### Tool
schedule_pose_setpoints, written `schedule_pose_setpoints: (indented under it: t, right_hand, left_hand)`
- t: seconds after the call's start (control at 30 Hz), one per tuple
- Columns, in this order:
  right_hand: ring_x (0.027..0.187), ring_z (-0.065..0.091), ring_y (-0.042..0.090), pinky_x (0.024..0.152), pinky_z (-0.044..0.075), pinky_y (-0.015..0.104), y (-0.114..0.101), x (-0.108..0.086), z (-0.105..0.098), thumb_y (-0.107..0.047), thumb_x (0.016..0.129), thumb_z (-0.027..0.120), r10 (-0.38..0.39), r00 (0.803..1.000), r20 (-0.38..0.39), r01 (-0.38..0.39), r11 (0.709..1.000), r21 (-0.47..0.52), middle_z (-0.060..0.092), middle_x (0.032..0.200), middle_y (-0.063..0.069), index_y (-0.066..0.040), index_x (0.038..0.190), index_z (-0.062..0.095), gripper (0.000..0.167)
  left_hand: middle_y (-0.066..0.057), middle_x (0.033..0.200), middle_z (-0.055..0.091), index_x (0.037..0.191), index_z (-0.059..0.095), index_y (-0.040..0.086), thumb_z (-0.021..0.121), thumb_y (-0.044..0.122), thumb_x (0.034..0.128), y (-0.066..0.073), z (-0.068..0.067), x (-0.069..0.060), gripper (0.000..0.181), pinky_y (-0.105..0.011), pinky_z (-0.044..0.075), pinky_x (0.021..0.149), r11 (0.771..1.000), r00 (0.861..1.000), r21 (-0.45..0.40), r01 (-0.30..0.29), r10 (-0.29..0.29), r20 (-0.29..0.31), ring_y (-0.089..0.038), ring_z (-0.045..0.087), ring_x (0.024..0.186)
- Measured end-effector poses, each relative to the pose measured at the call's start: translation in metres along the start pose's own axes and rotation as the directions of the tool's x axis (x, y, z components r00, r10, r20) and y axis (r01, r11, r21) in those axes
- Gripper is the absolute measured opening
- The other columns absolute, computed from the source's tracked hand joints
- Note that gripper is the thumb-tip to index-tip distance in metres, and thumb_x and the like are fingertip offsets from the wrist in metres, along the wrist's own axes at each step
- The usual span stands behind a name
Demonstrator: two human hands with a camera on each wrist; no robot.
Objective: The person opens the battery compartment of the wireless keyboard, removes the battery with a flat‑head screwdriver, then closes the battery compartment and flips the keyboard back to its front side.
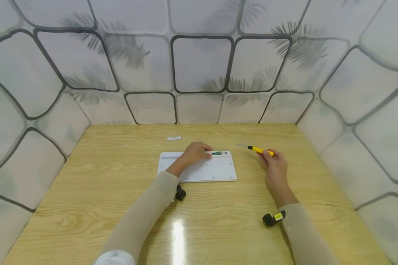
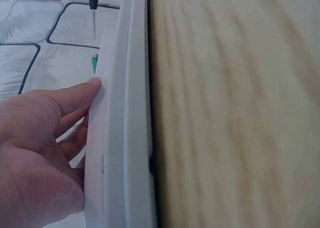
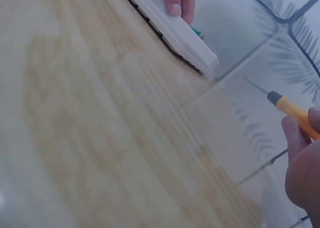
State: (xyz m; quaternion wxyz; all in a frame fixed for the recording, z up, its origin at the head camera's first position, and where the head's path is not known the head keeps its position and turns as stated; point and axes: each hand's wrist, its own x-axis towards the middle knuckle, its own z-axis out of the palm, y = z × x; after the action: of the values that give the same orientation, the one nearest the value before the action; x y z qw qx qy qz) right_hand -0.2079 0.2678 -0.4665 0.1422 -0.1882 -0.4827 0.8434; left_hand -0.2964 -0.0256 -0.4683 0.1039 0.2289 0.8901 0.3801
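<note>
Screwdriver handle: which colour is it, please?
The screwdriver handle is yellow with a black front end, clearest in the head view.

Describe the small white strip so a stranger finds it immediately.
On the wooden table, find the large white panel that the left hand holds. Beyond its far edge, toward the wall, lies the small white strip. Unlike the panel, it is tiny and untouched.
</note>
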Motion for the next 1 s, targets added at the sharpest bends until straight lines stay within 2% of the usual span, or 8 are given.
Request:
schedule_pose_setpoints:
  t: [0.13,0.3,0.43,0.53,0.63,0.7,0.87,1.0]
  right_hand:
    - [0.094,0.072,0.016,0.087,0.056,0.024,-0.003,-0.004,-0.005,0.007,0.093,0.063,-0.006,1.0,-0.025,0.006,1.0,-0.011,0.056,0.108,0.013,0.007,0.118,0.048,0.029]
    - [0.095,0.07,0.012,0.088,0.055,0.021,0.0,-0.003,-0.014,0.003,0.094,0.064,-0.028,0.997,-0.067,0.02,0.993,-0.117,0.053,0.112,0.012,0.004,0.119,0.047,0.03]
    - [0.09,0.069,0.008,0.088,0.055,0.019,0.004,-0.001,-0.023,0.0,0.095,0.066,-0.06,0.993,-0.1,0.035,0.971,-0.238,0.054,0.108,0.009,0.001,0.118,0.049,0.028]
    - [0.083,0.068,0.006,0.081,0.057,0.018,0.005,0.0,-0.028,-0.001,0.095,0.066,-0.083,0.991,-0.105,0.04,0.935,-0.353,0.057,0.102,0.006,0.003,0.119,0.051,0.028]
    - [0.078,0.065,0.005,0.073,0.056,0.014,0.006,0.0,-0.032,-0.003,0.095,0.067,-0.103,0.991,-0.091,0.046,0.872,-0.488,0.057,0.102,0.005,0.004,0.124,0.055,0.033]
    - [0.083,0.063,0.007,0.073,0.055,0.016,0.006,0.0,-0.034,-0.007,0.095,0.068,-0.118,0.991,-0.059,0.059,0.798,-0.6,0.059,0.107,0.007,0.003,0.13,0.058,0.037]
    - [0.125,0.056,0.028,0.103,0.046,0.038,0.004,-0.003,-0.037,-0.024,0.096,0.067,-0.125,0.992,0.031,0.096,0.553,-0.828,0.06,0.139,0.016,-0.008,0.135,0.064,0.043]
    - [0.138,0.048,0.037,0.109,0.04,0.053,0.005,-0.004,-0.038,-0.031,0.096,0.066,-0.102,0.993,0.057,0.098,0.457,-0.884,0.056,0.146,0.015,-0.012,0.135,0.065,0.043]
  left_hand:
    - [-0.007,0.122,0.071,0.124,0.073,0.011,0.073,0.02,0.094,-0.001,0.0,0.0,0.031,-0.043,0.047,0.104,1.0,1.0,-0.006,-0.002,0.002,-0.001,-0.025,0.062,0.118]
    - [-0.007,0.121,0.071,0.124,0.073,0.011,0.072,0.02,0.0941,0.0,0.0,0.0,0.031,-0.043,0.047,0.104,1.0,1.0,0.002,0.003,-0.003,0.002,-0.025,0.062,0.118]
    - [-0.007,0.122,0.071,0.124,0.073,0.011,0.072,0.019,0.0941,0.002,0.0,-0.001,0.031,-0.043,0.046,0.105,1.0,1.0,-0.012,0.025,-0.025,0.001,-0.025,0.061,0.119]
    - [-0.006,0.122,0.071,0.123,0.073,0.012,0.073,0.019,0.0938,0.003,0.0,-0.002,0.03,-0.043,0.046,0.106,0.999,0.999,-0.023,0.034,-0.034,-0.004,-0.025,0.061,0.12]
    - [-0.006,0.122,0.071,0.123,0.073,0.012,0.073,0.019,0.0938,0.004,0.0,-0.002,0.03,-0.043,0.046,0.106,0.999,0.999,-0.022,0.033,-0.034,-0.006,-0.025,0.061,0.12]
    - [-0.006,0.121,0.071,0.123,0.073,0.012,0.073,0.019,0.0939,0.003,0.0,-0.002,0.03,-0.043,0.046,0.106,1.0,1.0,-0.01,0.026,-0.026,-0.006,-0.025,0.061,0.119]
    - [-0.006,0.12,0.072,0.123,0.073,0.011,0.072,0.019,0.0941,0.001,0.0,-0.001,0.03,-0.043,0.046,0.105,1.0,1.0,0.018,0.002,-0.002,-0.006,-0.025,0.062,0.118]
    - [-0.006,0.121,0.072,0.123,0.073,0.011,0.073,0.019,0.0938,0.0,0.001,0.0,0.03,-0.043,0.046,0.106,1.0,1.0,0.014,0.003,-0.003,-0.006,-0.025,0.062,0.119]
